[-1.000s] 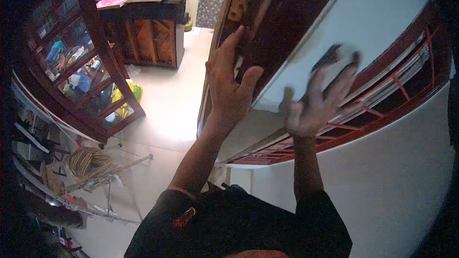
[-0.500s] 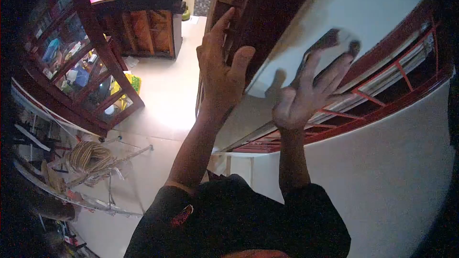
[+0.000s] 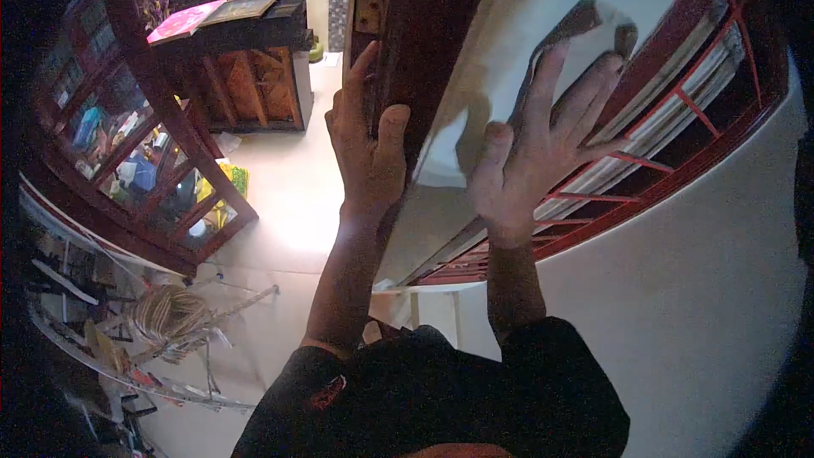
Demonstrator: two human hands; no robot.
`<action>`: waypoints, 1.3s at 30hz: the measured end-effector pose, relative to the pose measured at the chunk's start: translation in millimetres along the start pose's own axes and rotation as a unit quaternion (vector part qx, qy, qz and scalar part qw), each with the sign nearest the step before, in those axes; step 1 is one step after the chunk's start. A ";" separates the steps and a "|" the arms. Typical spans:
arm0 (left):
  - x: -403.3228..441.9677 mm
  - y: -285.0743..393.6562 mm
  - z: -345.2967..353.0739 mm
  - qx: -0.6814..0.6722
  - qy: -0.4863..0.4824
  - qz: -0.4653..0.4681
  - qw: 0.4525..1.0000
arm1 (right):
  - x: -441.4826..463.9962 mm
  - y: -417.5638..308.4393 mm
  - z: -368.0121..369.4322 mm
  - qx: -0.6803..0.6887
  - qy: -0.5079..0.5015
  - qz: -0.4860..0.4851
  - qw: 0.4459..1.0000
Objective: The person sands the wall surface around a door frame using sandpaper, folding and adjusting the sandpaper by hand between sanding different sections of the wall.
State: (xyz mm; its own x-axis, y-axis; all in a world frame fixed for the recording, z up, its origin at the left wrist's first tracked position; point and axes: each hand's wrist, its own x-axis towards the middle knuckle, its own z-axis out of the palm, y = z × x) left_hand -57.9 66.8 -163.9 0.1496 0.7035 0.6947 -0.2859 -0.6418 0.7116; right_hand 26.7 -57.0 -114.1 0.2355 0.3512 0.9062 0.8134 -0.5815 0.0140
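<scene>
Fingers of the right hand [image 3: 527, 170] fan wide over the pale wall [image 3: 551, 0], empty, with the thumb standing apart; whether the palm bears on it I cannot tell. Those of the left hand [image 3: 369, 161] are at the dark wooden frame [image 3: 432, 34], forefinger stretched away along it, thumb spread to the right, the others bent at its left side, with no separate object visible in them.

The frame runs from near to far between the glass-paned door [image 3: 170, 178] on the left and the wall on the right, the red grille [image 3: 699, 110] lying further right.

For good control, I would set the left fingertips squarely on solid wood, clear of any pinching gap, and share any pressure across the whole right hand rather than one fingertip. Wrists look best kept in line with the forearms (the hard shadow beyond the right fingers makes contact awkward to judge, so feel matters more than sight).
</scene>
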 end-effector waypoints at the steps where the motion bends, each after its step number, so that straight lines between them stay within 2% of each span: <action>1: 1.6 4.8 -1.6 0.011 -0.004 0.004 1.000 | 6.5 1.0 -0.8 0.048 0.034 0.001 0.998; 5: 2.8 0.8 2.0 0.018 0.013 0.003 1.000 | -94.6 -16.4 50.5 -0.035 0.019 -0.070 0.997; 7: 0.4 -2.2 1.8 0.000 0.013 0.011 1.000 | -149.4 -2.7 71.0 0.090 -0.057 -0.060 0.993; 8: 1.0 -5.5 2.6 -0.006 0.011 0.014 1.000 | -133.7 2.6 72.1 0.088 -0.050 -0.068 0.993; 10: -2.3 -0.1 -0.6 -0.037 -0.005 -0.007 0.999 | -90.5 4.8 50.6 -0.013 0.037 -0.091 0.995; 11: 0.1 19.2 -4.9 0.009 -0.001 0.022 1.000 | -54.8 3.6 34.4 0.041 0.013 -0.036 0.998; 13: -1.4 20.9 -3.3 0.055 -0.002 0.054 0.997 | 0.9 5.0 2.9 0.008 0.039 -0.015 0.999; 15: -3.1 -2.5 3.6 0.005 0.027 -0.017 0.999 | 12.3 2.7 1.3 0.038 0.052 -0.012 0.998; 16: -3.1 -4.7 3.3 0.005 0.027 -0.014 1.000 | 15.7 -0.1 1.9 0.068 0.067 -0.016 0.995; 19: -1.7 -3.5 1.7 0.020 0.034 -0.006 0.999 | -64.3 -13.3 33.9 0.025 0.009 -0.055 0.998; 21: -0.7 -2.1 0.7 0.024 0.007 0.005 1.000 | -146.2 21.0 77.9 -0.063 -0.009 -0.158 0.985; 22: -0.1 -2.2 -0.1 0.024 0.017 0.010 1.000 | -129.4 20.5 74.9 -0.060 -0.001 -0.166 0.984; 24: -0.5 -2.0 -2.2 0.037 0.017 0.030 0.999 | -70.8 7.0 45.0 0.076 0.024 -0.091 0.993; 25: -0.8 -0.1 -1.9 0.039 0.014 0.031 0.999 | -33.0 10.5 27.8 0.019 0.056 -0.086 0.995; 27: -1.2 5.4 -1.2 0.023 0.013 0.002 1.000 | 33.2 8.4 -7.9 0.081 0.068 -0.037 0.994; 30: 1.5 31.9 -11.1 0.032 -0.021 0.027 0.999 | 54.9 -1.1 -11.5 0.039 0.099 -0.047 0.993; 32: -2.2 9.9 -5.4 0.015 -0.011 0.017 1.000 | 13.3 -6.7 2.5 0.023 0.076 -0.058 0.995; 35: -4.0 -6.1 -0.2 -0.015 0.000 0.017 1.000 | -36.9 -1.9 23.7 -0.006 0.046 -0.136 0.990; 37: -0.1 -6.4 -2.6 -0.016 0.001 0.031 0.999 | -29.9 10.7 21.3 -0.060 0.043 -0.154 0.985; 39: -0.1 -0.5 -5.7 0.016 -0.008 0.035 0.999 | 35.8 11.0 -11.8 -0.057 0.071 -0.092 0.992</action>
State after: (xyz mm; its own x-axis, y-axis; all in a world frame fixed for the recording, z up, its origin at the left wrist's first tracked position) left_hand -63.1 68.8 -165.0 0.1450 0.6513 0.7449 -0.2655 -0.6996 0.6634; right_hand 37.8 -59.4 -76.5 0.0053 0.3570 0.9341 0.7684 -0.5992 0.2246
